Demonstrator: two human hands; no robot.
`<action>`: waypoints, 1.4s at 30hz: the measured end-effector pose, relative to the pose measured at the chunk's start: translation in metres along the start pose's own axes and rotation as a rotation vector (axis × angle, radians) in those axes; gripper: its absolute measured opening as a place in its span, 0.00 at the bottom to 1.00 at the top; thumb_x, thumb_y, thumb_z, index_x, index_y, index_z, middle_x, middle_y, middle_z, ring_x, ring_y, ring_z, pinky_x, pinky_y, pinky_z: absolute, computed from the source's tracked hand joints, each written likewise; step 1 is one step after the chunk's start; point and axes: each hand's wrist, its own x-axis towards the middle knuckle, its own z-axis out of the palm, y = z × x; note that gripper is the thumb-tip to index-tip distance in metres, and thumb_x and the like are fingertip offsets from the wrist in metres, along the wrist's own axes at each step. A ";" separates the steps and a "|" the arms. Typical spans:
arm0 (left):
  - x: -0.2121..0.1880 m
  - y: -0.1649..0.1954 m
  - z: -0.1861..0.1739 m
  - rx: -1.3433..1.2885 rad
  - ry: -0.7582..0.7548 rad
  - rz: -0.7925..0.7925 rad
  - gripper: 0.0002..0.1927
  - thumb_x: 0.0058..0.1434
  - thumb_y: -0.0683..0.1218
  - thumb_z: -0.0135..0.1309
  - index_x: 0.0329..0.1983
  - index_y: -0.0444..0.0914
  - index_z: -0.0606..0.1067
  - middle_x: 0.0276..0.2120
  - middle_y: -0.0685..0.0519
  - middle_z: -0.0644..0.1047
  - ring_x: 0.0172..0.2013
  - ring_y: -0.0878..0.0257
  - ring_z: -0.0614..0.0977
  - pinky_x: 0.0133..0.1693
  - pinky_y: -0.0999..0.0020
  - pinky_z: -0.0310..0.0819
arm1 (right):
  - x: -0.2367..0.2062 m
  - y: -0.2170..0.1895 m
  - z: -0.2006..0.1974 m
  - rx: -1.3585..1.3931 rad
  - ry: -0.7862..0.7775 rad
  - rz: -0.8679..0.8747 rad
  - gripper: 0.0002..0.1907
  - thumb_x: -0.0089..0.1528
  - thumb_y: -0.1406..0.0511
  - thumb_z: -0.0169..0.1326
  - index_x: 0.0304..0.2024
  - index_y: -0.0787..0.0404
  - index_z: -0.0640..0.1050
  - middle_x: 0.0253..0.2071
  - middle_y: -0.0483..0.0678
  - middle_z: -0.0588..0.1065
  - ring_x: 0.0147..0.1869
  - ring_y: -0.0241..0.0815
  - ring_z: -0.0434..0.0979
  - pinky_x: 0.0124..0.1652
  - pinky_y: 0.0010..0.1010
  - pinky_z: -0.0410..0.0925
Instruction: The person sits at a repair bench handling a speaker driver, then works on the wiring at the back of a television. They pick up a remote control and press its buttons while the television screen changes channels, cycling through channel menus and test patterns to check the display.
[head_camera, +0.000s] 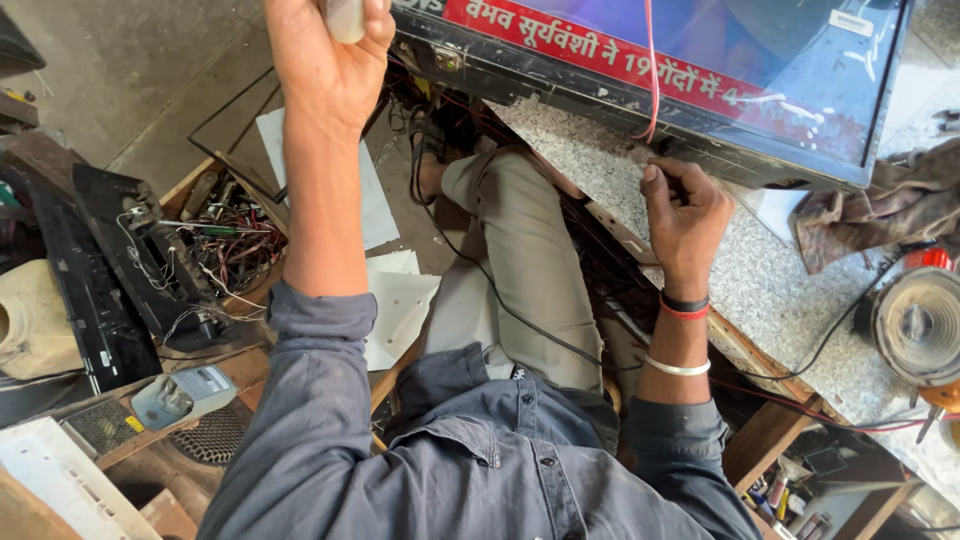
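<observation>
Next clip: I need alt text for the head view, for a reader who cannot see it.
Seen from above, a seated person's right hand pinches a thin tool against the bottom edge of a lit flat-screen television on a speckled bench, while the left hand grips a pale handle raised high. A box of tangled wires sits to the left.

A screen (700, 60) stands on the workbench (760, 290) along its far edge, with a wire (652, 70) hanging down its front. The right hand (685, 215) rests on the bench just before the screen's lower edge. A cloth (880, 215) lies at the screen's right end, and a spool (918, 325) sits nearer, at the bench's right edge. The left hand (330, 60) is raised at the screen's left corner. Left of the knee (520, 230), on the floor, a crate (215, 235) holds tangled wires, with a panel (90, 290) further left and a meter (185, 395) nearer.
</observation>
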 end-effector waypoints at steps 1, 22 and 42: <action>-0.002 -0.001 0.000 -0.023 -0.007 -0.028 0.15 0.73 0.53 0.47 0.41 0.36 0.73 0.31 0.49 0.76 0.29 0.59 0.80 0.29 0.69 0.73 | 0.000 -0.001 0.000 -0.002 0.001 -0.003 0.08 0.70 0.65 0.62 0.44 0.66 0.83 0.30 0.45 0.79 0.31 0.29 0.74 0.34 0.22 0.66; -0.024 0.013 0.012 0.027 -0.022 -0.031 0.17 0.85 0.49 0.40 0.40 0.36 0.69 0.34 0.45 0.74 0.24 0.60 0.75 0.26 0.71 0.62 | 0.001 -0.007 -0.009 0.022 0.022 0.046 0.06 0.67 0.67 0.63 0.43 0.65 0.83 0.28 0.47 0.78 0.29 0.30 0.72 0.31 0.25 0.67; -0.023 -0.007 0.009 0.088 -0.037 -0.070 0.15 0.83 0.51 0.42 0.45 0.37 0.72 0.36 0.49 0.76 0.27 0.64 0.76 0.29 0.74 0.64 | 0.002 0.000 -0.010 0.027 0.009 0.018 0.07 0.67 0.67 0.64 0.44 0.65 0.83 0.27 0.47 0.77 0.27 0.31 0.72 0.30 0.25 0.66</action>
